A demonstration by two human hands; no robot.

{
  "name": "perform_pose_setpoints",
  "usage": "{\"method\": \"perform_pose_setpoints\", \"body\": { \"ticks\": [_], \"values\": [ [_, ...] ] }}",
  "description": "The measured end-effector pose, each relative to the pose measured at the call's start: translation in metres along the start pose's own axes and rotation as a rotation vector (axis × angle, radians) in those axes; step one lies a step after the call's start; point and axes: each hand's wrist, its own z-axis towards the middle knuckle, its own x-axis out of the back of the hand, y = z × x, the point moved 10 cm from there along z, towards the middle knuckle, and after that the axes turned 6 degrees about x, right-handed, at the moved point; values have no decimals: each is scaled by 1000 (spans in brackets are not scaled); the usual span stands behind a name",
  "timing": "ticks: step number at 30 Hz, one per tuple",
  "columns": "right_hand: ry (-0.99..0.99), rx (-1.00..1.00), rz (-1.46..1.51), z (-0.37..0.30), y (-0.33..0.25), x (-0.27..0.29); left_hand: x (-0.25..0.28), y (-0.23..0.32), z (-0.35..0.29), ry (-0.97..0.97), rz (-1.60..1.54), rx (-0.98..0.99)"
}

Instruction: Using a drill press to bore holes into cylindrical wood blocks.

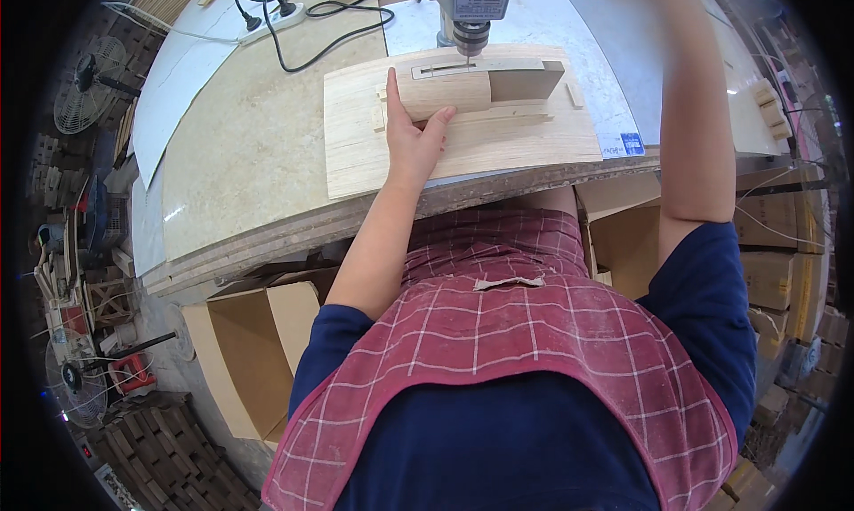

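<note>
A drill press (471, 35) stands at the far side of the bench, its thin bit pointing down at a slotted pale wooden block (458, 91). Whether the bit touches the wood I cannot tell. My left hand (416, 142) grips the block's left end, index finger stretched along the end and thumb on the near face. Beneath the block lies a flat wooden board (516, 142) with thin strips on it, one running along the block's near side. My right arm (698, 137) reaches up past the drill press's right side; its hand is beyond the upper edge.
A power strip (271, 26) with black plugs and a looping black cable (334, 40) lies at the bench's far left. Small wooden pieces (772, 109) sit at the far right. Cardboard boxes (253, 351) stand below the bench (258, 155); fans (89, 84) are on the left.
</note>
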Motion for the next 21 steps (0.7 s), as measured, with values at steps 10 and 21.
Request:
{"method": "perform_pose_setpoints", "body": {
  "ticks": [10, 21],
  "values": [
    [87, -13, 123, -48, -22, 13, 0, -3, 1, 4, -6, 23],
    [236, -91, 305, -106, -15, -12, -3, -4, 3, -1, 0, -3]
  ]
}}
